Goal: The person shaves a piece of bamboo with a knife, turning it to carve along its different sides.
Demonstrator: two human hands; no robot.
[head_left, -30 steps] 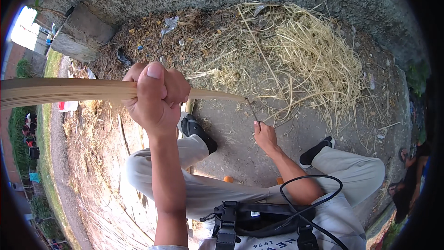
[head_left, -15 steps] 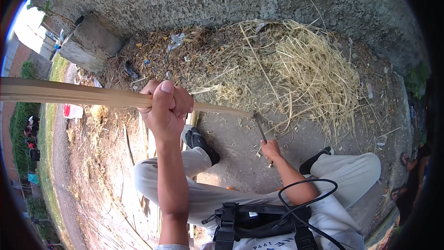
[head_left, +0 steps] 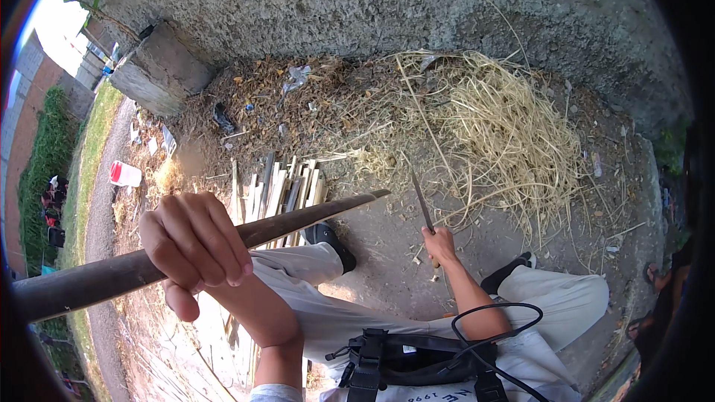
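My left hand (head_left: 195,244) is wrapped around a long split bamboo strip (head_left: 298,220), its dark brown outer side turned up. The strip slants from the left rim toward the middle, and its narrow tip ends in the air left of the blade. My right hand (head_left: 439,244) grips a long, thin-bladed knife (head_left: 418,195) by its handle, most of which my fingers cover. The blade points up and away, apart from the strip.
A large heap of pale shavings (head_left: 514,134) lies ahead to the right, before a rough wall (head_left: 357,7). Split bamboo strips (head_left: 287,186) lie beside my left foot (head_left: 331,242). A concrete block (head_left: 167,71) and a red-and-white container (head_left: 125,174) stand left. Another person's foot (head_left: 654,277) shows far right.
The bamboo strip has turned over, from its pale inner face to its dark outer side. My left hand has moved left and down, and the strip's tip has come away from the blade.
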